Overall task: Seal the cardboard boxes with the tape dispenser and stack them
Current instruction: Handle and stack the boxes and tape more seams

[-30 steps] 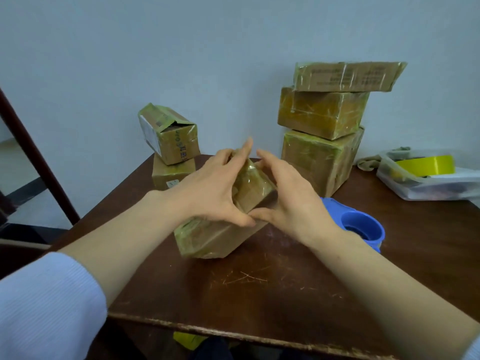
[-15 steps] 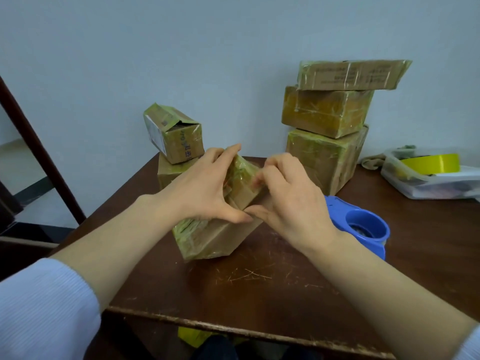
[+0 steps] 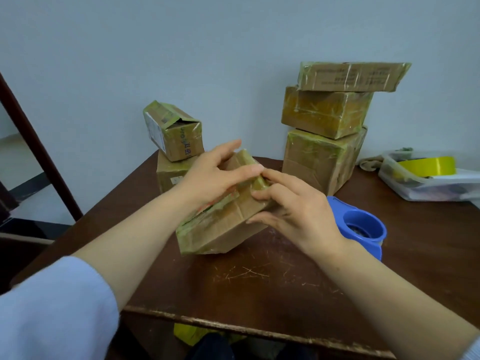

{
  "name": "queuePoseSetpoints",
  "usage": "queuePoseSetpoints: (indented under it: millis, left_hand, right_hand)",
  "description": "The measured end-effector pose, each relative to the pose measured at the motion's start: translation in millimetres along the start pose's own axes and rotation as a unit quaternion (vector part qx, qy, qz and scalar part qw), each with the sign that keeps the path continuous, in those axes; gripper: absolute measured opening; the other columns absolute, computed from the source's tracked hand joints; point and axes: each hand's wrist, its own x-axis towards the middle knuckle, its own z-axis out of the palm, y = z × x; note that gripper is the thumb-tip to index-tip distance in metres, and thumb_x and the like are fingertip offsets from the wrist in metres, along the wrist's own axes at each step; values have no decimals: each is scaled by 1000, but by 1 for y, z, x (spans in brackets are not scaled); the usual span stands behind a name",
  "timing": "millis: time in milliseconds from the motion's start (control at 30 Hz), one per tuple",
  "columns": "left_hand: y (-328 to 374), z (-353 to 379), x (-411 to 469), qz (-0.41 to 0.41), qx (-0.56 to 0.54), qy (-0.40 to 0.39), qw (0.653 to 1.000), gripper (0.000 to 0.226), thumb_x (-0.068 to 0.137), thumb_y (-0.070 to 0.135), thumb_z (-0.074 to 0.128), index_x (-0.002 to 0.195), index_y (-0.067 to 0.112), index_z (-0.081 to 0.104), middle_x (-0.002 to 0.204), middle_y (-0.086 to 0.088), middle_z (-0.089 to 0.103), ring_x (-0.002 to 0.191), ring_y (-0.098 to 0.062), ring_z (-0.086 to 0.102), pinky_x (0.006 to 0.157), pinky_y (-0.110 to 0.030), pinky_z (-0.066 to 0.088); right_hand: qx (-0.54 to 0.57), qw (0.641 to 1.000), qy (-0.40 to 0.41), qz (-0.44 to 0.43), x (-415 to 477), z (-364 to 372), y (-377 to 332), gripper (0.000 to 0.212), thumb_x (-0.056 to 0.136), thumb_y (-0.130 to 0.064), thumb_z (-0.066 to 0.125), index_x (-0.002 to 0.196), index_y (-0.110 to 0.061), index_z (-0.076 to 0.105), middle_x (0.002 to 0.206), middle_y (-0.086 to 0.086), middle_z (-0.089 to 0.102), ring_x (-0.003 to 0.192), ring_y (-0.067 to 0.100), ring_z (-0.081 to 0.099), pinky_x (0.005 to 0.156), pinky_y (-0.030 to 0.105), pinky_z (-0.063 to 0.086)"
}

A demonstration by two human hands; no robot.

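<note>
We are bracing the cardboard box (image 3: 220, 229) at the middle of the table (image 3: 259, 284), long axis tilting up toward the far right corner | left hand (image 3: 207, 178) pressing straight fingers on the raised end | right hand (image 3: 293, 209) fingers curling round that end | tape dispenser (image 3: 363, 227) lying nearer the right hand

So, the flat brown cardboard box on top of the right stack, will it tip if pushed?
Likely slides easily: the flat brown cardboard box carries glossy tape. It overhangs the orange-brown box beneath on the right, so a push there may tip it. Thin, so probably light.

Tilted taped box (image 3: 220, 231), blue tape dispenser (image 3: 365, 228) beside
</note>
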Motion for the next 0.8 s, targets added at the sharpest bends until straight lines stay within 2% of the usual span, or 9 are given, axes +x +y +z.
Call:
queuePoseSetpoints:
  millis: [100,200,333,367,433,467,533,667,800]
  left_hand:
    - [-14,18,7,41,56,72,995,80,55,71,72,119,23,64,113,5,64,107,-9,59,98,-34,46]
    - [-21,24,14,67,108,96,987,75,57,74,58,112,25,67,96,10,58,95,-10,56,88,-25,44]
    - [-21,36,18,134,132,166,968,24,91,46,54,76,30,65,71,10,53,75,-17,54,72,-31,42]
    - [-22,34,18,141,167,156,963,26,96,41,48,83,29,68,79,9,59,83,-19,58,77,-31,43]
    - [-30,28,14,150,338,60,927,40,101,39,34,130,23,57,129,2,59,123,-16,50,103,-29,34]
    - [-36,24,7,147,419,-7,896,47,102,40,27,144,23,38,149,4,39,138,-11,33,113,-28,20]
    - [-51,16,-8,126,481,-86,864,54,101,45,18,151,25,13,158,10,8,145,-6,5,117,-27,-1]
    - [-67,3,-37,103,377,-102,915,60,97,54,20,150,27,15,157,14,8,142,3,-8,117,-23,-3]
    - [-74,13,-66,-14,198,28,980,84,81,64,38,151,29,9,156,20,2,141,6,2,112,-17,12]
  right_hand:
    - [7,1000,21,11,-6,-2,-4,32,70,-35,76,86,-9,67,121,13,63,100,29,66,74,39,58]
    - [1,999,38,10,-11,-4,-2,28,67,-28,78,78,-6,66,118,15,64,93,32,67,70,39,58]
    - [17,998,45,37,-17,-3,4,29,66,-32,77,75,-6,67,118,14,65,97,28,67,74,35,57]
    - [30,997,42,53,-20,-4,8,30,66,-33,77,75,-7,67,117,13,65,99,24,66,77,32,56]
    - [62,991,37,108,-26,-7,17,35,63,-37,79,74,-5,67,114,6,66,97,16,63,80,29,53]
    - [74,987,35,138,-30,-8,22,38,63,-38,78,74,-4,67,111,1,66,94,15,64,79,32,55]
    - [89,980,23,176,-37,-8,30,39,62,-38,75,75,-2,68,106,-7,63,91,19,66,76,36,56]
    - [103,958,-28,266,-44,-9,40,30,61,-25,82,78,-3,71,96,4,71,89,22,65,78,43,53]
    - [34,953,-96,285,-37,-16,42,38,61,-39,82,84,-12,67,109,4,65,100,23,60,85,41,50]
